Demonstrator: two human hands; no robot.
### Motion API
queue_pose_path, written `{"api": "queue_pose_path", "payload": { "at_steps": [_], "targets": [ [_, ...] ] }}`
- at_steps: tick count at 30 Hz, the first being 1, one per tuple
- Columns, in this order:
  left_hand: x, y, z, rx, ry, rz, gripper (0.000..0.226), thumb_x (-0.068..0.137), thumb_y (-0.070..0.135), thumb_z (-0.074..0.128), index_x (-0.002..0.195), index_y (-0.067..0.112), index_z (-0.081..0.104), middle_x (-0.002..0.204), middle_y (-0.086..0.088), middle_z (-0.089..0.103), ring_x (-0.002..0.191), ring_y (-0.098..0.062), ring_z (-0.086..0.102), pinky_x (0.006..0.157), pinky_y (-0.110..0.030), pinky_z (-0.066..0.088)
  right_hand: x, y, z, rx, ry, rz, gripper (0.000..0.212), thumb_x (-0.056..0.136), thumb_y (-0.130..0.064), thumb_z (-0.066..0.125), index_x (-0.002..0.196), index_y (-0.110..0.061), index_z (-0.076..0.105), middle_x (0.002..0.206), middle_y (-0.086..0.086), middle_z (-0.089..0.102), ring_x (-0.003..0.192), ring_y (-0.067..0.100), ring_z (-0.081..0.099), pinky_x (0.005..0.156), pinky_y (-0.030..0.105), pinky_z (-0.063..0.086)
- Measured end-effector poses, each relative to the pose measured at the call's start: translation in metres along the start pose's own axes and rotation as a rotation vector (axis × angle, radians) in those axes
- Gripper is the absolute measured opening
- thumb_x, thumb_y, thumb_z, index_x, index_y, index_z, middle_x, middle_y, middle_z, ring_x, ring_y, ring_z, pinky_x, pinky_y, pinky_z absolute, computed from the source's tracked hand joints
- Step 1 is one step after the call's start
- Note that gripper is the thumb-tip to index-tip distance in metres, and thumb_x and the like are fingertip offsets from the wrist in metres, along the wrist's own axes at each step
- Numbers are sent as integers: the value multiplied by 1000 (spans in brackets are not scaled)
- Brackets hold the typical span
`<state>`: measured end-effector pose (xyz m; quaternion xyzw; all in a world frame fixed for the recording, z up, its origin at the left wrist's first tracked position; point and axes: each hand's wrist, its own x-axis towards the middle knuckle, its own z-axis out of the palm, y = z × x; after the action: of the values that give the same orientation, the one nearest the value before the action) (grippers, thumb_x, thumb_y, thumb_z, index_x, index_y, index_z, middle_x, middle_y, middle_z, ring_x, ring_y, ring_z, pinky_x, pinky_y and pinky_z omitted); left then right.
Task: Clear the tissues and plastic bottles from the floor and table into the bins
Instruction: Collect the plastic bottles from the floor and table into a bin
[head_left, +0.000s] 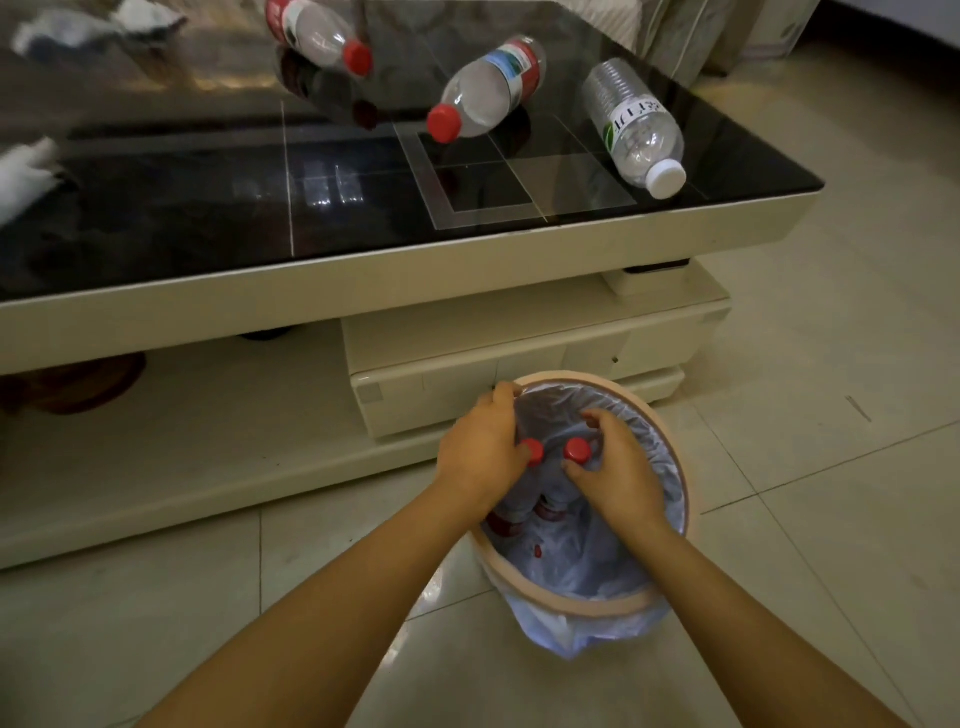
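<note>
Both hands reach into a round bin (582, 605) lined with a pale blue bag, standing on the tiled floor (831, 467) just in front of a low worktop (363, 275). The left hand (480, 452) has its fingers curled round a red-capped bottle (532, 451), the cap showing at its fingertips; the left grip is closed on it. The right hand (615, 467) pinches a second red-capped bottle (576, 449) between thumb and fingers, its grip likewise closed on the neck. The two caps sit side by side, just below the bin's rim. More red-labelled bottles lie deeper in the bag.

On the dark glass worktop lie three bottles on their sides: two with red caps (317, 31) (488, 88) and one with a white cap (636, 127) near the right edge. Crumpled tissues (93, 23) (23, 174) rest at its far left.
</note>
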<state>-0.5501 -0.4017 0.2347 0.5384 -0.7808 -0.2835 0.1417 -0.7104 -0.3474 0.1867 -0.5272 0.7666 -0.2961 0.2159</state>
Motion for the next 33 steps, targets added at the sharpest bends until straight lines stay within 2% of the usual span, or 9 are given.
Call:
{"api": "queue_pose_path", "payload": {
  "at_steps": [3, 6, 9, 13, 15, 19, 25, 29, 33],
  "targets": [
    [-4, -5, -15, 16, -5, 1, 39, 83, 27, 63, 120, 23, 51, 114, -2, 63, 102, -25, 60, 81, -39, 52, -4, -15, -7, -60, 15, -68, 53, 78, -17, 70, 127, -19, 48, 128, 2, 54, 114, 20, 54, 92, 34, 47],
    [-12, -7, -37, 33, 15, -46, 23, 84, 32, 60, 106, 29, 59, 98, 7, 68, 93, -20, 64, 79, -39, 54, -9, -36, -13, -125, 10, -173, 44, 82, -25, 64, 123, -21, 51, 123, 3, 57, 109, 21, 57, 89, 40, 49],
    [-24, -10, -59, 77, 42, -47, 23, 86, 41, 58, 107, 33, 61, 99, 12, 69, 96, -15, 64, 81, -33, 52, -13, -60, -17, -216, 1, -257, 35, 85, -29, 61, 118, -20, 56, 117, 3, 61, 105, 23, 59, 86, 42, 50],
    [-46, -29, -94, 189, 44, -19, 28, 90, 44, 54, 115, 32, 59, 103, 12, 67, 98, -14, 62, 80, -30, 48, -21, -99, -16, -366, -69, -335, 26, 88, -35, 54, 112, -24, 59, 111, -3, 65, 100, 20, 61, 79, 37, 51],
    [-55, -42, -108, 241, 36, -4, 29, 90, 44, 54, 117, 31, 57, 102, 11, 67, 94, -13, 62, 77, -30, 48, -27, -116, -14, -409, -91, -361, 29, 89, -37, 51, 114, -25, 60, 112, -4, 65, 100, 18, 61, 78, 33, 49],
    [-70, -81, -140, 297, 26, -17, 28, 90, 46, 53, 115, 32, 56, 99, 12, 67, 88, -12, 62, 75, -31, 50, -41, -159, 3, -439, -143, -381, 39, 92, -40, 49, 127, -23, 56, 125, -3, 60, 111, 19, 57, 88, 34, 47],
    [-69, -119, -170, 325, 42, -19, 29, 87, 52, 49, 109, 33, 55, 101, 7, 68, 90, -17, 64, 74, -33, 50, -40, -206, 30, -416, -149, -353, 36, 91, -42, 53, 122, -26, 59, 126, -3, 61, 117, 19, 54, 91, 33, 45],
    [-59, -116, -174, 268, 9, -43, 32, 88, 50, 51, 114, 32, 54, 105, 10, 67, 97, -16, 63, 77, -32, 48, -32, -225, 28, -371, -159, -283, 33, 89, -40, 56, 120, -28, 61, 124, -4, 63, 115, 19, 56, 90, 33, 46],
    [-51, -91, -180, 213, -139, -56, 33, 88, 47, 53, 117, 33, 53, 106, 12, 66, 100, -14, 61, 78, -31, 45, -30, -236, 3, -347, -197, -215, 32, 89, -37, 56, 119, -27, 61, 121, -4, 63, 112, 19, 57, 89, 33, 47]
  ]
}}
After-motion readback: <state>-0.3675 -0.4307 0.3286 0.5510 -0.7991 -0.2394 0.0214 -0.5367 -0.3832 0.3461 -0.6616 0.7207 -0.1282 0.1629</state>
